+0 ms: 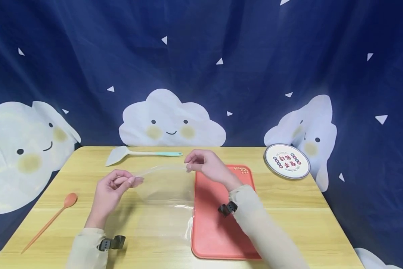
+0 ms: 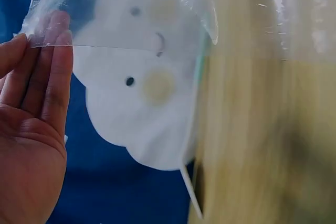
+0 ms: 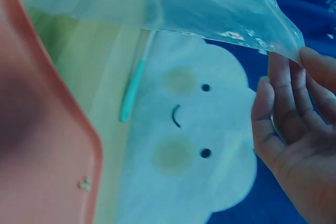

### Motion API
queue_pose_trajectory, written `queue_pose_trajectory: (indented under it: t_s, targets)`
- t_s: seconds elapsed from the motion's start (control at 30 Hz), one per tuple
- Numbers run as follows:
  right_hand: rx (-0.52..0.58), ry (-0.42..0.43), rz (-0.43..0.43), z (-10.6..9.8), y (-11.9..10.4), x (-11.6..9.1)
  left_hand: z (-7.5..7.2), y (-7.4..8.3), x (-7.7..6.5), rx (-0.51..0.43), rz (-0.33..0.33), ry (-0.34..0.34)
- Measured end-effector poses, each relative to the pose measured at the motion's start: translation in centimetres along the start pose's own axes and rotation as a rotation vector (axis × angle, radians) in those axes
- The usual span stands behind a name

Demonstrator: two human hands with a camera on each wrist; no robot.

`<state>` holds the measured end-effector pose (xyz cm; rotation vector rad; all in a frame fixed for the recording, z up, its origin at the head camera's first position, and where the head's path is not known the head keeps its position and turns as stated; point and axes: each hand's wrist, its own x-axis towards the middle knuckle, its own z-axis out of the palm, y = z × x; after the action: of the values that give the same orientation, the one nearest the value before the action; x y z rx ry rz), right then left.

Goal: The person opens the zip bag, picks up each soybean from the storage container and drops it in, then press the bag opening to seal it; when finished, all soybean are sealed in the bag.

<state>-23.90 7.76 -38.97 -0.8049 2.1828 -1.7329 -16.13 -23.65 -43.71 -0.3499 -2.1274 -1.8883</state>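
Observation:
A clear plastic bag [image 1: 167, 186] is stretched between the two hands, over the table and beside the red tray. My left hand [image 1: 111, 188] pinches its upper left corner between thumb and fingers; in the left wrist view the thin film [image 2: 131, 19] passes in front of the fingertips. My right hand [image 1: 209, 164] pinches the upper right corner, above the tray's far left part. The right wrist view shows the bag's edge [image 3: 231, 35] running to the thumb [image 3: 317, 66]. The bag's lower part hangs toward the tabletop, its shiny folds lying near the tray's left edge.
The red tray [image 1: 221, 239] has several small pale beans [image 1: 241, 170] in its far right corner. A spatula [image 1: 120, 154] with a mint handle lies at the back, an orange spoon [image 1: 70, 200] at the left. A round printed plate [image 1: 287, 160] sits at the back right edge.

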Motion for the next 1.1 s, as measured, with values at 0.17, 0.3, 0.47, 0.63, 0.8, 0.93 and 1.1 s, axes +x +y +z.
queue_pose_trajectory:
  t_s: [0.17,0.3,0.47,0.63,0.8,0.93,1.1]
  targets:
    - [-0.047,-0.045,0.018,-1.2,-1.4,-1.6,1.2,1.9,-0.3,0.027,0.051,-0.042]
    - [-0.180,-0.101,0.037,-1.9,-2.1,-2.5,2.2,2.9,-0.5,0.013,0.109,-0.079]
    - [-0.386,-0.187,-0.030,-1.9,-2.5,-3.1,3.1,3.6,-1.1,0.034,0.142,-0.107]
    - [-0.516,-0.235,-0.127,-1.1,-2.9,-2.9,3.8,4.0,-1.3,0.025,0.145,-0.144]
    - [-0.579,-0.266,-0.159,-0.4,-3.1,-2.7,4.1,4.0,-1.3,0.045,0.137,-0.166]
    - [-0.595,-0.262,-0.140,-0.1,-3.0,-2.6,4.2,4.1,-1.4,0.159,0.152,-0.167]
    - [-0.585,-0.267,-0.111,0.1,-2.8,-2.6,4.7,4.6,-0.7,0.408,0.355,-0.159]
